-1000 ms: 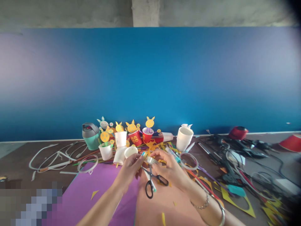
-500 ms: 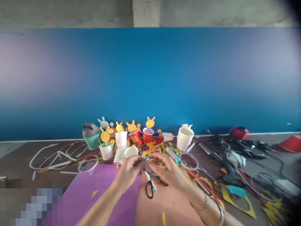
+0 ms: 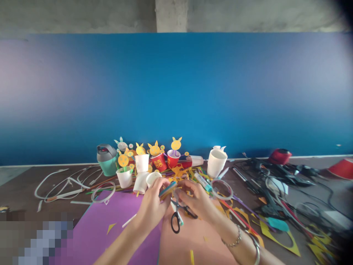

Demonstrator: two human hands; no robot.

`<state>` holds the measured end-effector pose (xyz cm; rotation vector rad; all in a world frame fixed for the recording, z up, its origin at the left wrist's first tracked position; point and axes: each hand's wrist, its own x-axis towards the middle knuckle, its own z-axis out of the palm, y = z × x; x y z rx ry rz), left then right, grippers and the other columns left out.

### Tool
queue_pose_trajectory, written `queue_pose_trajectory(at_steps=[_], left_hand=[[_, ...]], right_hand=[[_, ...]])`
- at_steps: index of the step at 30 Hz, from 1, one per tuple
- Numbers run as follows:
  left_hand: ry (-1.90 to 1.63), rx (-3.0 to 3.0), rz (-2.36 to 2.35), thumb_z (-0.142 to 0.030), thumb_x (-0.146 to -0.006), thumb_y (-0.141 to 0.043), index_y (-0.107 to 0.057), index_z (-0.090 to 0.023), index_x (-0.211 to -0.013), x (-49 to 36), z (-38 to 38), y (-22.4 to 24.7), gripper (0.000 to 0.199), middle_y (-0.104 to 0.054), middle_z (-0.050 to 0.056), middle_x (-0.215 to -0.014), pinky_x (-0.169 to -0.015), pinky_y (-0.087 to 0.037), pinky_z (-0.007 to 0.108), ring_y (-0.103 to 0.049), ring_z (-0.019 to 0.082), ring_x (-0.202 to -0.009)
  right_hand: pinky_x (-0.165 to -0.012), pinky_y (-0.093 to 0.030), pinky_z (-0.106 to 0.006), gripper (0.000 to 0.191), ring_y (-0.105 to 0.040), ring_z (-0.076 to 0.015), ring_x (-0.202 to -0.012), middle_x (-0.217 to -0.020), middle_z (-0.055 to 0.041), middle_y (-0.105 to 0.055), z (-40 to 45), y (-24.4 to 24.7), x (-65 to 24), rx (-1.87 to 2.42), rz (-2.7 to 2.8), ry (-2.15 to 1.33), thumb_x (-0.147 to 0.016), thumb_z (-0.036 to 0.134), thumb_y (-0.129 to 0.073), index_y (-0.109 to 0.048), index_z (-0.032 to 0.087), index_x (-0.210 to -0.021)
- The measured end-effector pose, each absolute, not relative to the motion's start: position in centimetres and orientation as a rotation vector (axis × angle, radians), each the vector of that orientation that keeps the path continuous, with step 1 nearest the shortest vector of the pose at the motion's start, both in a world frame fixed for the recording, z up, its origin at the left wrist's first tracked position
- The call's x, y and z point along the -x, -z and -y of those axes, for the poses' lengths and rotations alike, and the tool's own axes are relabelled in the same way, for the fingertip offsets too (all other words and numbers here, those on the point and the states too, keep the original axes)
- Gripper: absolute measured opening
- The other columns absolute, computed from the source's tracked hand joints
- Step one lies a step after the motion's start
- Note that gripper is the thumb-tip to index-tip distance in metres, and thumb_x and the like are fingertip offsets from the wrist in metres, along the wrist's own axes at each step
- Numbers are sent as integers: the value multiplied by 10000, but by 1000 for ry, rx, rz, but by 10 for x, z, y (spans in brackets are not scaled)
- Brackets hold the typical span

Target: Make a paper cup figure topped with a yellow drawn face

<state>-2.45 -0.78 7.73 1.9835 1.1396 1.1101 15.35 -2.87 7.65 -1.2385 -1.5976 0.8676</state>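
Observation:
My left hand (image 3: 154,201) is closed on a small flat blue-and-tan piece (image 3: 167,190), pinched between thumb and fingers. Close on its right, my right hand (image 3: 196,198) has its fingers curled inward, the tips near that piece. Something pale shows at its fingertips, too small to make out. Below and between the hands lie black-handled scissors (image 3: 175,222), with a thin white-and-green strip under them. The sheets beneath are purple paper (image 3: 91,232) on the left and orange-pink paper (image 3: 198,243) on the right.
White and red paper cups with yellow rabbit faces (image 3: 154,149) stand behind the hands. A white mug (image 3: 217,162) is at back right, a green-grey container (image 3: 107,160) at back left. Cables and a glue gun (image 3: 271,198) crowd the right; paper scraps (image 3: 280,235) lie nearer.
My left hand has turned and shifted slightly, bringing more of the blue-and-tan piece into view. A white stick by the left wrist now shows. The right hand has barely moved.

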Motion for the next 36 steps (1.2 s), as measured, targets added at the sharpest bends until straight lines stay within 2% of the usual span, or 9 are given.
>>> queue_pose_trajectory(at_steps=[4,8,11,14,19,24,30,36], left_hand=[[-1185,-2205,-1182,-167,-830,-557,-621,-244,-1078,26,9,-78,268,-673,83,-1074,-825,-498,332,-627,246,-1013],[-1160,-2355,-1242,-186,-862,-542,-627,-230,-1116,27,11,-79,271,-700,95,-1055,-844,-482,372,-634,264,-997],[-1122,-2417,-1281,-178,-861,-536,-642,-230,-1089,27,12,-78,257,-713,90,-1015,-825,-468,384,-640,274,-959],[-1126,-2329,-1261,-176,-854,-532,-654,-231,-1042,25,11,-75,231,-707,87,-1023,-828,-461,381,-632,273,-969],[-1160,-1975,-1163,-214,-834,-565,-691,-225,-952,22,8,-73,173,-717,75,-972,-803,-465,339,-640,250,-918],[-1189,-2081,-1238,-288,-802,-651,-738,-254,-848,26,3,-77,104,-743,50,-854,-786,-428,349,-649,246,-817],[-1117,-2350,-1305,-248,-810,-641,-722,-262,-812,31,3,-84,82,-755,36,-833,-814,-372,381,-663,245,-791],[-1215,-2457,-1365,-224,-833,-617,-684,-247,-778,30,9,-81,90,-747,25,-793,-833,-332,404,-673,238,-763]], right_hand=[[-684,-485,-259,196,-633,-185,-797,-851,-28,-689,31,-83,-151,1166,1574,-896,-855,259,-560,-690,200,-989],[-690,-495,-275,237,-634,-203,-860,-963,-50,-682,35,-87,-148,1135,1529,-946,-836,279,-594,-650,199,-1051],[-676,-486,-287,360,-627,-188,-788,-874,-30,-662,37,-84,-147,1164,1458,-974,-829,322,-628,-549,204,-1159],[-668,-467,-292,367,-612,-171,-723,-797,0,-636,37,-82,-147,1205,1472,-948,-838,322,-624,-504,217,-1169],[-739,-450,-332,316,-615,-214,-840,-826,-3,-648,40,-84,-147,1308,1605,-764,-832,277,-618,-535,253,-1136],[-895,-364,-417,372,-577,-248,-951,-912,-26,-660,44,-87,-149,1283,1850,-440,-827,237,-631,-525,269,-1182],[-901,-324,-404,339,-571,-236,-950,-933,-33,-670,45,-91,-151,1199,2019,-262,-869,222,-608,-515,256,-1193],[-881,-317,-388,353,-566,-221,-918,-911,-25,-651,48,-91,-147,1265,1983,-238,-870,231,-621,-502,249,-1202]])
